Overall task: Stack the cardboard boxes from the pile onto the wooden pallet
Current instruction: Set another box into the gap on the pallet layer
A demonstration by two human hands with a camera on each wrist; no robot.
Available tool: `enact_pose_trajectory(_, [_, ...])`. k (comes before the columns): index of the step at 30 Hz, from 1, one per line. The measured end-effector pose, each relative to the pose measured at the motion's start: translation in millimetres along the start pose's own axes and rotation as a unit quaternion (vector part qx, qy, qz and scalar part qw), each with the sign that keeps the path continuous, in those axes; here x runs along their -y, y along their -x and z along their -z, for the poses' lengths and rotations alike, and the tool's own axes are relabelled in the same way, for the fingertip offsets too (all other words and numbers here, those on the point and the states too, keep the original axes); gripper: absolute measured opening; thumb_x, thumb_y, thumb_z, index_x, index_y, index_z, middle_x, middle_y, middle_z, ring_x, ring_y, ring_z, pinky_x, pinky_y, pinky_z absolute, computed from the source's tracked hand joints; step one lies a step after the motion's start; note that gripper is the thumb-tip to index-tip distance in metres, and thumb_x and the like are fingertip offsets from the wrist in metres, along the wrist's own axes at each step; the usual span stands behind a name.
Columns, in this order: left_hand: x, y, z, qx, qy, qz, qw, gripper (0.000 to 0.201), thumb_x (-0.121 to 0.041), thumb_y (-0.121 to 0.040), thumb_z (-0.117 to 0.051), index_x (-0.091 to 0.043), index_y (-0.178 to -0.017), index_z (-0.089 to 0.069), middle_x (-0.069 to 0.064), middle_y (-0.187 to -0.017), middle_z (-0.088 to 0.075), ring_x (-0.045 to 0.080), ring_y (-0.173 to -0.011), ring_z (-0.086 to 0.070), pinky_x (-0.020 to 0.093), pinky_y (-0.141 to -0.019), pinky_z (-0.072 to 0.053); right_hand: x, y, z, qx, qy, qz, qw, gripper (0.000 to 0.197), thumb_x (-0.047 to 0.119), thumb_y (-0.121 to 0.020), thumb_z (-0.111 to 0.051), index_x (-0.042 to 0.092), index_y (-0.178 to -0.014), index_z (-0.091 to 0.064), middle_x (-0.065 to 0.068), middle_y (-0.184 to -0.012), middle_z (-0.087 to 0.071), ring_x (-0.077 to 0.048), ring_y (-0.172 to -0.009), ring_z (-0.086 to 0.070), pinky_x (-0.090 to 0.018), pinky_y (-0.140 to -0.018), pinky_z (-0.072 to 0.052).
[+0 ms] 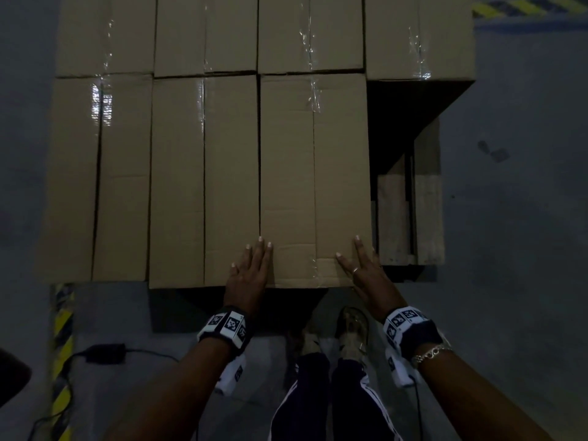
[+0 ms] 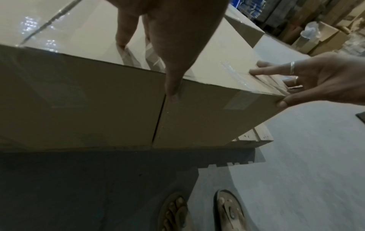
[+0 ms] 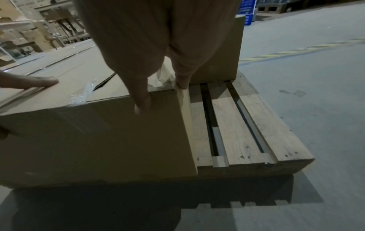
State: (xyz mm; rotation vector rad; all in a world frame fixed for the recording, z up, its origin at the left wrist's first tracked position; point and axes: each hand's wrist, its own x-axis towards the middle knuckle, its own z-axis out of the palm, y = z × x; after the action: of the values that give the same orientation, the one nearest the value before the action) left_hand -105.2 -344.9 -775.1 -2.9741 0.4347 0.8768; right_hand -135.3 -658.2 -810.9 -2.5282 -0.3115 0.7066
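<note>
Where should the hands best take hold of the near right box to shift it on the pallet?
Probably at the near end of the box, from the person's side. That end hangs over the pallet edge. Its left side touches the neighbouring box; only the right side is free.

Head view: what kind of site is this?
Most likely a warehouse or loading floor. Taped brown cardboard boxes sit in rows on a slatted wooden pallet, yellow-and-black hazard striping marks the grey concrete floor, and the left wrist view shows more stacked cartons behind.
</note>
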Motion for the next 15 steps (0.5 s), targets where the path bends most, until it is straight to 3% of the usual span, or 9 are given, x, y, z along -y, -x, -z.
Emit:
enact_pose_trajectory(3, [0.9, -1.9, 1.4, 0.001, -0.002, 0.009, 1.000, 0.105, 0.009, -0.066, -0.079, -0.009, -0.157, -0.029, 0.014, -0.164, -0.024, 0.040, -0.142, -0.041, 0.055, -0.087, -0.057, 1.5, 0.7, 0.0, -0.005, -0.006, 0.003, 1.000, 0.106, -0.017, -0.084, -0.057, 0.045, -0.158, -0.012, 0.002, -0.166, 0.024, -0.044, -0.153, 0.003, -0.057, -0.117, -0.029])
enact_pose_trajectory(5, [-0.2, -2.2, 8.0, 0.008, 0.030, 0.010, 0.999, 0.103, 0.011, -0.073, -0.072, -0.012, -0.160, -0.021, 0.010, -0.167, -0.014, 0.038, -0.147, -0.032, 0.054, -0.094, -0.054, 3.6, 1.3, 0.7, -0.008, -0.014, 0.003, 1.000, 0.105, -0.013, -0.081, -0.064, 0.040, -0.158, -0.016, -0.001, -0.168, 0.020, -0.043, -0.154, -0.001, -0.057, -0.117, -0.029])
enact_pose_trajectory(7, [-5.1, -0.3, 20.3, 0.037, 0.067, 0.017, 0.997, 0.098, 0.004, -0.082, -0.068, -0.016, -0.161, -0.014, 0.006, -0.169, -0.003, 0.035, -0.152, -0.021, 0.051, -0.101, -0.050, 12.2, 7.1, 5.2, -0.012, -0.022, -0.017, 1.000, 0.091, -0.001, -0.084, -0.072, 0.028, -0.157, -0.027, -0.008, -0.169, 0.010, -0.042, -0.154, -0.002, -0.058, -0.119, -0.027])
enact_pose_trajectory(11, [-32.8, 16.6, 51.8, 0.066, 0.135, 0.023, 0.988, 0.087, -0.019, -0.089, -0.072, -0.022, -0.159, -0.021, 0.012, -0.167, -0.016, 0.032, -0.145, -0.035, 0.043, -0.106, -0.045, 33.5, 35.4, 22.6, -0.013, -0.055, -0.066, 0.996, 0.077, 0.012, -0.090, -0.070, 0.020, -0.156, -0.032, -0.010, -0.169, -0.005, -0.034, -0.155, -0.006, -0.046, -0.121, -0.024])
enact_pose_trajectory(15, [-61.8, 52.6, 76.7, 0.087, 0.166, 0.035, 0.982, 0.079, -0.029, -0.093, -0.067, -0.023, -0.158, -0.023, 0.008, -0.161, -0.030, 0.031, -0.137, -0.045, 0.041, -0.102, -0.047, 46.7, 65.6, 51.9, -0.018, -0.117, -0.106, 0.987, 0.070, 0.018, -0.090, -0.072, 0.020, -0.152, -0.040, -0.011, -0.163, -0.028, -0.032, -0.149, -0.029, -0.042, -0.118, -0.033])
